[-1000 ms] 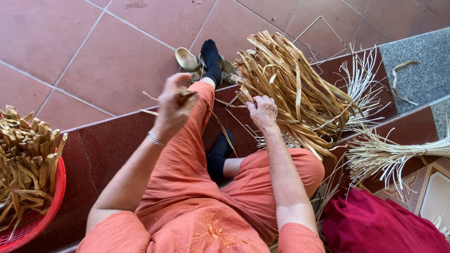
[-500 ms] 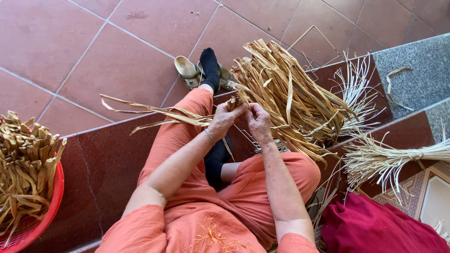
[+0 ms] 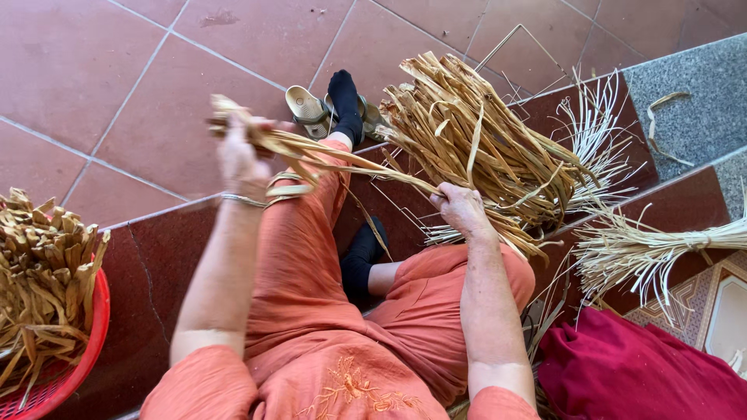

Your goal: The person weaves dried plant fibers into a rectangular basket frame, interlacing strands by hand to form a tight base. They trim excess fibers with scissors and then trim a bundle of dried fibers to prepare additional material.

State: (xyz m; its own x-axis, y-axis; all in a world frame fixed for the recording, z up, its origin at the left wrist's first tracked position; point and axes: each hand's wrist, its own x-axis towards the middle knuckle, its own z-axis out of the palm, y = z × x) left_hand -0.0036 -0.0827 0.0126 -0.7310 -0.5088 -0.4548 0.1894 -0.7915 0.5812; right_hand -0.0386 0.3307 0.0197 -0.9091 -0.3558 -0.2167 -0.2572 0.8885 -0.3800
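Observation:
I sit on a dark red step in orange trousers, one leg stretched out. My left hand [image 3: 243, 155] is raised at the left and grips the end of a few long dried straw strips [image 3: 342, 162]. The strips run tight across my knee to my right hand [image 3: 461, 210], which pinches them just in front of a large bundle of dried straw [image 3: 475, 140] lying on the step. A thin metal bangle sits on my left wrist.
A red basket [image 3: 92, 342] at the lower left is full of folded dried strips. Pale thin reed bunches [image 3: 661, 249] lie at the right. A dark red cloth [image 3: 630, 373] sits at the lower right. A tan sandal [image 3: 305, 107] rests on the tiled floor by my black-socked foot.
My left hand went from my knee to meet the right hand at the bundle, then pulled out to the left and up, drawing several strips taut away from the bundle.

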